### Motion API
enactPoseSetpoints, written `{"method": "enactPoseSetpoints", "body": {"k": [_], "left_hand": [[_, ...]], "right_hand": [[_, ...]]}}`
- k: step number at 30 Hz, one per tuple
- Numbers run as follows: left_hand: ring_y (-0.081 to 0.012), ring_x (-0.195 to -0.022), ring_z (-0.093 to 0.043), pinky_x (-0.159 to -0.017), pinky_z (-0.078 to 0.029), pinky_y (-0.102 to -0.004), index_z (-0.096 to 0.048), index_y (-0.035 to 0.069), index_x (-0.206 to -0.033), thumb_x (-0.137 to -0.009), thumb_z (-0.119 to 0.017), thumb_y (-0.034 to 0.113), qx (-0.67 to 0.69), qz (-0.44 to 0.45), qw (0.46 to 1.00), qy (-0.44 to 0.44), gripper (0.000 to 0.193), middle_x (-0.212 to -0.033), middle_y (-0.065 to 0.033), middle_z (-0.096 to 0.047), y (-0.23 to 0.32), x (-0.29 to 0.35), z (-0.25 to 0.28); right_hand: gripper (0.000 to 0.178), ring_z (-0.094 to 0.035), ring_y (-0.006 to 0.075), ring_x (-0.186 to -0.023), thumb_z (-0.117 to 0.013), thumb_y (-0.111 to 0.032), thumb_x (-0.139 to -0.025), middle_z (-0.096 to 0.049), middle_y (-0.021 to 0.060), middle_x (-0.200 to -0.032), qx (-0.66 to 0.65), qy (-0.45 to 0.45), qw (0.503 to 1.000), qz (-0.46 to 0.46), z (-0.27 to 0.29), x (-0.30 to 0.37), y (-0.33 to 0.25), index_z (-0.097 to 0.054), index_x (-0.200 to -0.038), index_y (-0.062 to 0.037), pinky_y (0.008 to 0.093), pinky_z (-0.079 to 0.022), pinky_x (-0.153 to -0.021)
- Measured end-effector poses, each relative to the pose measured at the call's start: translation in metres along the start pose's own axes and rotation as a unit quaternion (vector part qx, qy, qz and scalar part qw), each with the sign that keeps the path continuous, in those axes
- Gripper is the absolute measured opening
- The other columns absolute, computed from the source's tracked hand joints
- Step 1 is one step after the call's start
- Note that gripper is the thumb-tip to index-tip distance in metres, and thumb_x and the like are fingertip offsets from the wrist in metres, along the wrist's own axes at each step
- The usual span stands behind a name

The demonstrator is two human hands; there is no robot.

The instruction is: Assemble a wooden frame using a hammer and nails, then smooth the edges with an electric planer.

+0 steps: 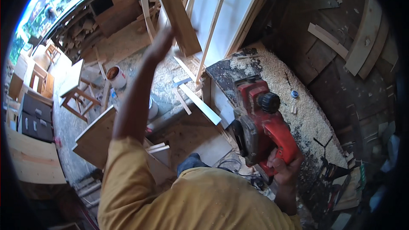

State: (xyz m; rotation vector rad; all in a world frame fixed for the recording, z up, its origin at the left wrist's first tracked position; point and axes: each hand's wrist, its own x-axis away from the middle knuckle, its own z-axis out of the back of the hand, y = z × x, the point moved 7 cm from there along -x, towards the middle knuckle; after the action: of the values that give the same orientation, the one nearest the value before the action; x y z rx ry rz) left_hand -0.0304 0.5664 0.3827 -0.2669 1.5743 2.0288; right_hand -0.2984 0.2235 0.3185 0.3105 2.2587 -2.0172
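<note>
In my right hand (284, 169) is a red and black electric hand planer (266, 121), with my fingers wrapped round its rear handle. The planer has a round black knob at its front and hangs over or rests on the shavings-strewn workbench (311, 119); which of the two I cannot tell. My left arm reaches forward. My left hand (164, 42) grips a thick wooden board (177, 15) near its lower end, the fingers mostly hidden behind it. That board slants upward out of view.
A tall framed pale panel (221, 12) stands beyond the bench. A hammer (182, 81) and thin wood strips (200, 104) lie ahead. Left are a bucket (116, 76) and a wooden stool (76, 83). Cables (232, 164) lie near my body; curved wood pieces (366, 38) lie far right.
</note>
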Motion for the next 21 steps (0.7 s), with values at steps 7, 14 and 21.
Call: {"method": "enactPoseSetpoints", "body": {"k": [7, 14, 21], "left_hand": [[-0.0099, -0.056, -0.051, -0.052, -0.04, -0.0262, -0.058, -0.002, -0.072, -0.092, -0.051, 0.035, 0.084, 0.014, 0.972, 0.22, 0.042, -0.061, -0.0026, -0.054, 0.008, 0.04, -0.048], [-0.0098, -0.059, -0.051, -0.055, -0.04, -0.0265, -0.061, -0.003, -0.072, -0.091, -0.052, 0.035, 0.022, -0.028, 0.973, 0.228, 0.043, -0.062, -0.0031, -0.055, 0.031, 0.001, 0.011], [-0.0107, -0.06, -0.052, -0.055, -0.041, -0.0275, -0.059, -0.002, -0.072, -0.091, -0.051, 0.039, 0.018, -0.041, 0.979, 0.198, 0.045, -0.061, -0.0031, -0.055, 0.047, -0.01, 0.026]], "right_hand": [[0.051, -0.05, 0.0124, -0.054, -0.076, -0.026, -0.075, -0.052, 0.0059, -0.067, -0.032, 0.033, 0.999, 0.0, -0.013, 0.006, 0.004, -0.052, -0.108, 0.0052, 0.0254, -0.044, -0.05], [0.044, -0.051, 0.0085, -0.06, -0.079, -0.023, -0.073, -0.056, 0.0014, -0.071, 0.032, 0.045, 0.998, -0.043, -0.036, 0.001, 0.005, -0.057, -0.103, 0.0014, 0.0232, -0.042, -0.055], [0.044, -0.051, 0.0076, -0.062, -0.08, -0.026, -0.072, -0.056, 0.0004, -0.073, 0.041, 0.0, 0.998, -0.043, -0.081, -0.021, 0.004, -0.058, -0.1, 0.0001, 0.0225, -0.042, -0.057]]}}
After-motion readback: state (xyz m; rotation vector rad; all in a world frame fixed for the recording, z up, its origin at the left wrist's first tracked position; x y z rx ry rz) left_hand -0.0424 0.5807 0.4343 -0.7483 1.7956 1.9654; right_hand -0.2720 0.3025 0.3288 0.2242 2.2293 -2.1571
